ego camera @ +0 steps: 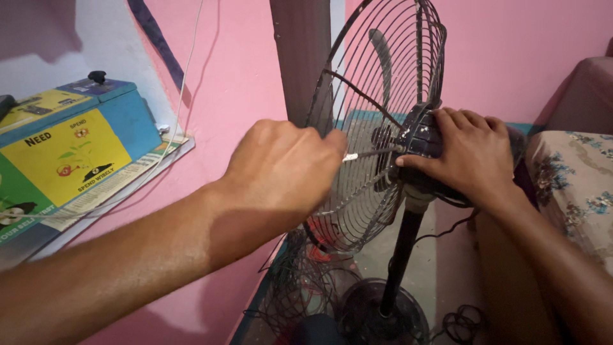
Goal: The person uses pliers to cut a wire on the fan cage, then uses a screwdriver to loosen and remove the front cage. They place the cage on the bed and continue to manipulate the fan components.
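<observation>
While the right hand (pixel 469 156) is grasping one fan motor (pixel 421 137), the left hand (pixel 281 169) is clenching one screwdriver (pixel 370 153) through one wire guard (pixel 377 96).

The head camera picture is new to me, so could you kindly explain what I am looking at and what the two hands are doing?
The picture comes from one camera worn on a person's head, looking down along both bare arms. There is no machine, only the person's own hands.

In the middle stands a pedestal fan on a dark pole with a round base. Its rear wire grille is on; no front grille or blades show on the fan.

The left hand is closed around a screwdriver, whose thin shaft points at the fan's hub. The right hand rests on the dark motor housing, fingers wrapped over it.

On the floor below lies a second wire grille and a coiled cord. To the left, a blue and yellow box sits on a ledge against the pink wall.
</observation>
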